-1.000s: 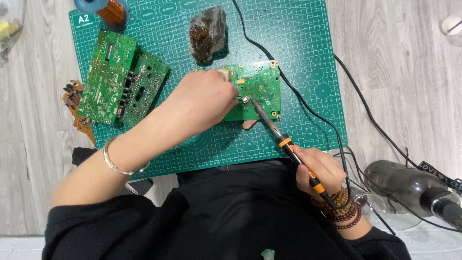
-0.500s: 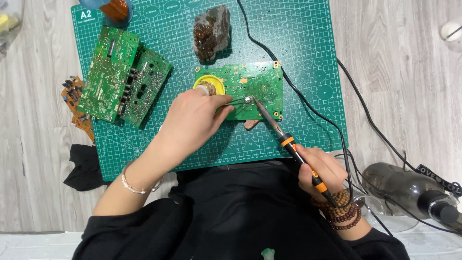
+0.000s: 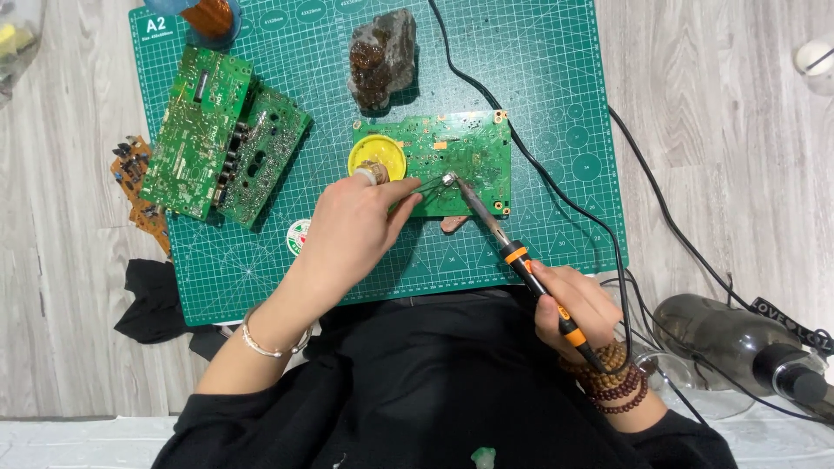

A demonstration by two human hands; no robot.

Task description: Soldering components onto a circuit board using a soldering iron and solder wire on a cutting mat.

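Here, soldering iron (image 3: 521,265) gripped pen-style in right hand (image 3: 580,306), tip on green circuit board (image 3: 452,161) mid cutting mat (image 3: 521,130) | left hand (image 3: 356,234) fingers pinched on thin solder wire (image 3: 426,182) | board looks light, stiff, fragile; hold by edges | yellow tin (image 3: 378,156) touching left, cord (image 3: 556,191) trailing right, spare boards (image 3: 217,139) well apart.

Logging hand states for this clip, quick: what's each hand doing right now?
Left hand: closed, pinching a thin solder wire over the green circuit board.
Right hand: closed around the soldering iron.
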